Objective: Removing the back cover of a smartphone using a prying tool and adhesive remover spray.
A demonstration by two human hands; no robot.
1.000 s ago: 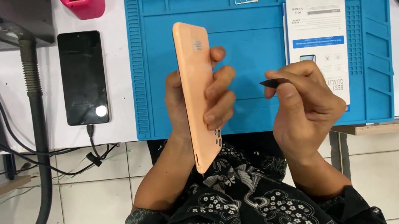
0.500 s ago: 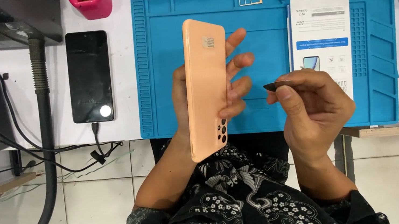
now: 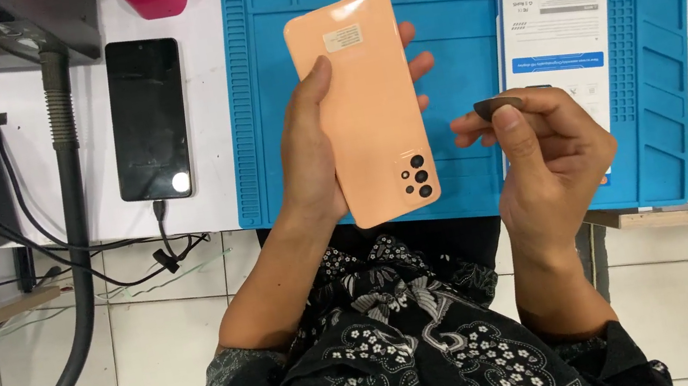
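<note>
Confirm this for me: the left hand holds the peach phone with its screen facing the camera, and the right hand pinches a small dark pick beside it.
Not quite. The head view shows the peach phone in the left hand with its back facing the camera: the camera lenses and a small sticker are visible, not the screen. The rest holds: the right hand pinches a small dark pick beside it.

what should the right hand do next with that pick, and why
Probably bring the pick to the edge of the peach phone. The left hand holds the phone back-up over the blue mat, its cover looks closed, and the right hand pinches the pick beside it, apart from it.
</note>
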